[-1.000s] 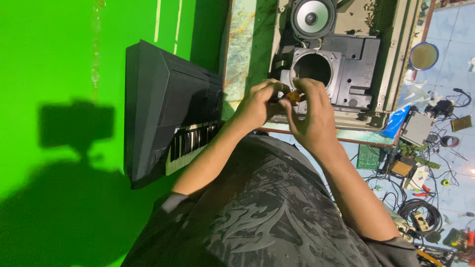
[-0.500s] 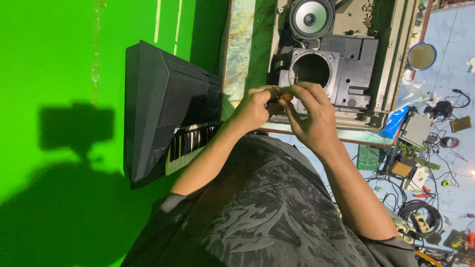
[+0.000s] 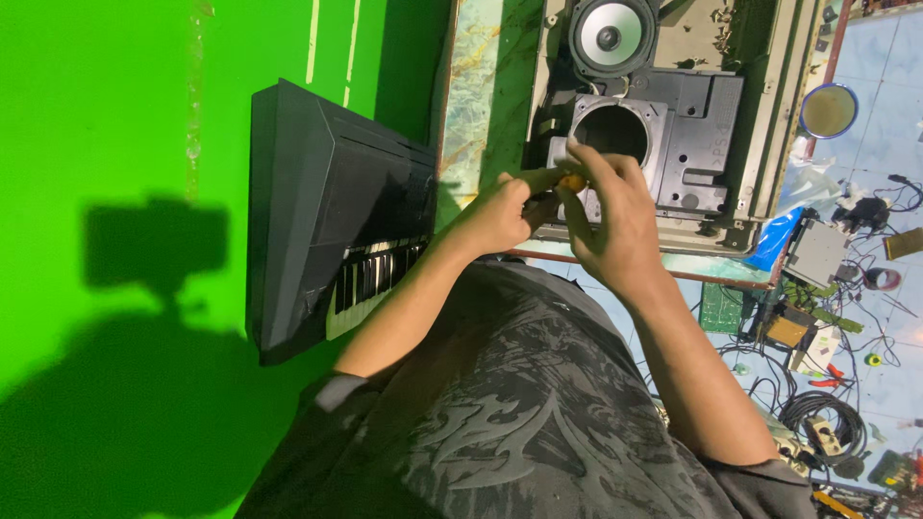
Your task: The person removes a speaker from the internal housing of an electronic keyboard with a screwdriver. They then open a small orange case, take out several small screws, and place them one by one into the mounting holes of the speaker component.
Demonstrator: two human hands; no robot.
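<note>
Small orange object [image 3: 574,182] centre frame, pinched between left hand [image 3: 500,213] and right hand [image 3: 611,219] fingertips, below round opening of dark grey plastic speaker panel [image 3: 692,125].

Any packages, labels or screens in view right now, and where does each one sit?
No screens or printed labels clear enough to tell.
Blue plastic bag: crumpled, at the right edge of the bench, beside the grey speaker panel.
Green circuit board: flat, rectangular, on the floor below that bag.
Grey box: squarish, on the floor right of the bag.

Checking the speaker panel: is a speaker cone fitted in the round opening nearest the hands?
No, the round opening is an empty dark hole; the only speaker sits above it.
</note>
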